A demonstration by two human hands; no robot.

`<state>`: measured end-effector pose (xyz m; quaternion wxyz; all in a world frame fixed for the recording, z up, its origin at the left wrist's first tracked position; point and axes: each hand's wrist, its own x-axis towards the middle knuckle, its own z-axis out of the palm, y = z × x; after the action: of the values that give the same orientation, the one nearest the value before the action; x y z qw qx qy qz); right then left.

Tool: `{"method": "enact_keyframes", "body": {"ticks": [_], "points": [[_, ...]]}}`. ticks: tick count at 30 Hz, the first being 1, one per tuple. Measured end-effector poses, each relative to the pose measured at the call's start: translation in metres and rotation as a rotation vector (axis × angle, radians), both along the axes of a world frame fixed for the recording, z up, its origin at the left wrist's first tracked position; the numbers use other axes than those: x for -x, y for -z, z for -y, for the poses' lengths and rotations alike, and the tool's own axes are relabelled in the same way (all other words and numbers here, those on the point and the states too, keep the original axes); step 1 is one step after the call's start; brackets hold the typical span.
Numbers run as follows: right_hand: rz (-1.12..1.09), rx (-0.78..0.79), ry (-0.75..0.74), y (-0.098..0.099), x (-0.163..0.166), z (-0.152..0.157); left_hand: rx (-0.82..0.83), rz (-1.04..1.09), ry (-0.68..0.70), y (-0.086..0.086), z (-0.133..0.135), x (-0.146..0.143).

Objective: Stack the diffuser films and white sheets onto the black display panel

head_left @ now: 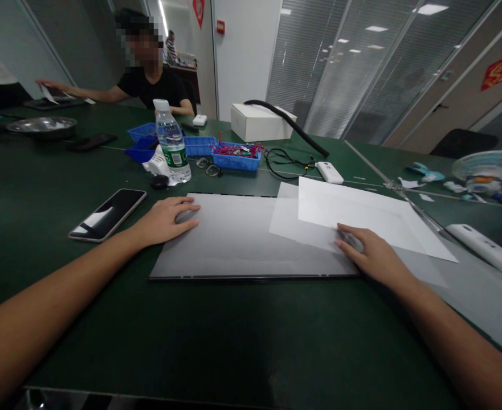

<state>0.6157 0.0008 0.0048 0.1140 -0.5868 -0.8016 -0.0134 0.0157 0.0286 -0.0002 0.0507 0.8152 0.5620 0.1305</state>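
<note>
A flat grey panel (233, 239) lies on the green table (233, 341) in front of me. My left hand (165, 219) rests palm down on its left edge, fingers stretched out flat. My right hand (372, 253) lies at the panel's right end, fingers pressing the near edge of a translucent sheet (293, 219) that overlaps the panel. A white paper sheet (362, 213) lies on top of that sheet and reaches off to the right.
A black phone (107, 214) lies left of the panel. Behind it stand a water bottle (172, 142), blue trays (233, 156), glasses (208, 166), a white box (259, 121) and cables. A white device (485, 246) lies right. A person in black (152, 85) sits across.
</note>
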Motion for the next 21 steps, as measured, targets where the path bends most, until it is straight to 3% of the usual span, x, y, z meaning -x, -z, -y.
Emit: {"method": "enact_keyframes", "body": {"ticks": [6, 11, 21], "points": [[0.033, 0.077, -0.004, 0.0, -0.027, -0.007, -0.012, 0.007, 0.004, 0.0, 0.001, -0.001], [0.046, 0.148, -0.055, 0.006, -0.032, -0.008, -0.003, 0.003, -0.009, -0.001, 0.001, -0.002], [0.062, 0.173, 0.018, 0.015, -0.04, -0.019, -0.009, 0.003, 0.001, -0.002, 0.003, -0.003]]}}
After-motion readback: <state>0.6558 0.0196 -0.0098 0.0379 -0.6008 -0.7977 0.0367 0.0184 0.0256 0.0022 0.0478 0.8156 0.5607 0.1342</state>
